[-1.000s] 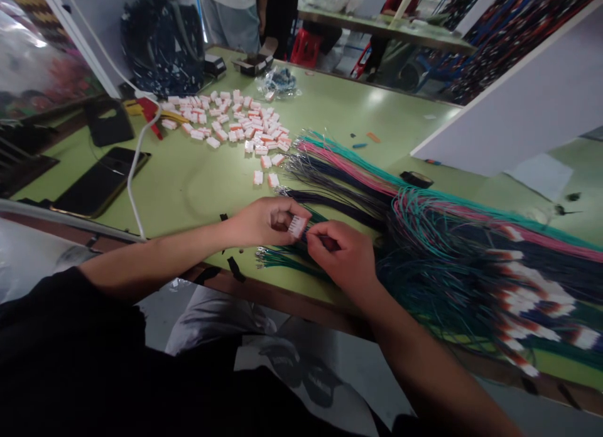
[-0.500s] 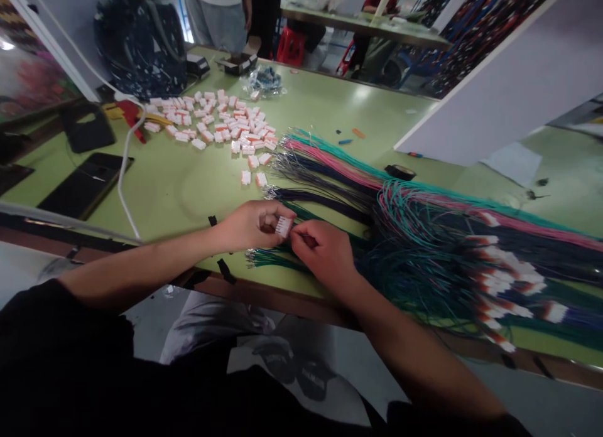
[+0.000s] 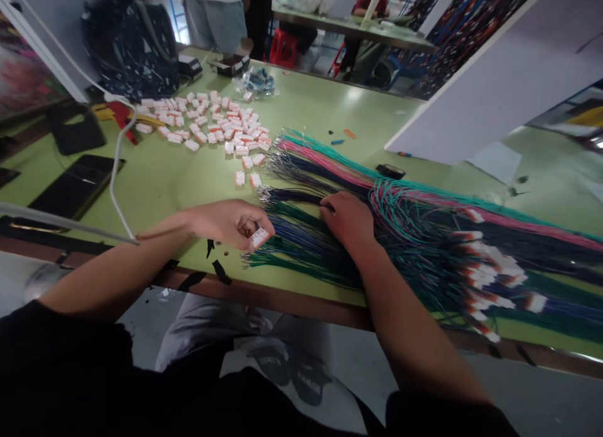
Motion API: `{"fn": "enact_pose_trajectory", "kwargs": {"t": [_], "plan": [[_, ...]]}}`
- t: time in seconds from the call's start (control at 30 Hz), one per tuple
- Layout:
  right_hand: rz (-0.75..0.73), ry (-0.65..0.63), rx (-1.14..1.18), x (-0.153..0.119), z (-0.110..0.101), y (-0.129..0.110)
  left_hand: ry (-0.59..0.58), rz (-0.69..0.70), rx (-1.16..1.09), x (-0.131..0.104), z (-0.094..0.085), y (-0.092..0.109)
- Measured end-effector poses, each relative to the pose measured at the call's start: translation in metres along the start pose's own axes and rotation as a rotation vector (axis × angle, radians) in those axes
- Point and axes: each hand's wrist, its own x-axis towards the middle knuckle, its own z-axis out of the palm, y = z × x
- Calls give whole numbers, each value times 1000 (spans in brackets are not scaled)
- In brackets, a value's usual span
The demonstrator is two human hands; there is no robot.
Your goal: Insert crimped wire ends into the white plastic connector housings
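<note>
My left hand (image 3: 228,222) pinches a small white and orange connector (image 3: 259,237) over the front part of the green table. To its right, my right hand (image 3: 349,218) rests over the dark wires (image 3: 301,195), its fingers bent together near them; whether it grips a wire is too small to tell. Bundles of teal, pink, black, blue and green wires run rightward from metal-tipped ends. Loose connectors (image 3: 226,126) are scattered beyond my left hand. At the right, wires with connectors on them (image 3: 490,267) lie in a heap.
A phone (image 3: 70,189), a red and yellow tool (image 3: 120,115) and a white cable (image 3: 114,179) are on the left. A black tape roll (image 3: 390,171) sits behind the wires, near a white panel (image 3: 471,85). People are visible beyond the table (image 3: 325,88).
My hands have moved apart. My right hand has left the connector and moved right and up to the dark wires. My left hand, with the connector, has shifted left and the connector has tilted.
</note>
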Motion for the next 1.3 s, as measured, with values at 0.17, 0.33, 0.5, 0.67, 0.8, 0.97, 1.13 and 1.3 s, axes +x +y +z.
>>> {"fn": "enact_pose_trajectory", "kwargs": {"t": [0.17,0.33,0.5,0.67,0.8,0.97,1.13,1.3], "plan": [[-156,-126,197,-6,-1,-6,-8,10,27,1,0,-1],[-80,-65,416,-5,-3,-3,-6,40,25,2,-1,-3],[54,-93,562,-4,-14,3,-16,83,23,2,-1,-5],[126,-157,578,-4,-24,10,-4,82,19,3,0,-5],[154,-227,683,-6,-26,16,-5,89,-27,4,1,-5],[139,-240,643,-8,-36,24,11,53,-155,6,2,-5],[178,-70,937,-17,-49,15,86,92,-316,14,8,-8],[-123,52,836,-32,-46,-35,102,177,-423,22,16,-9]]}}
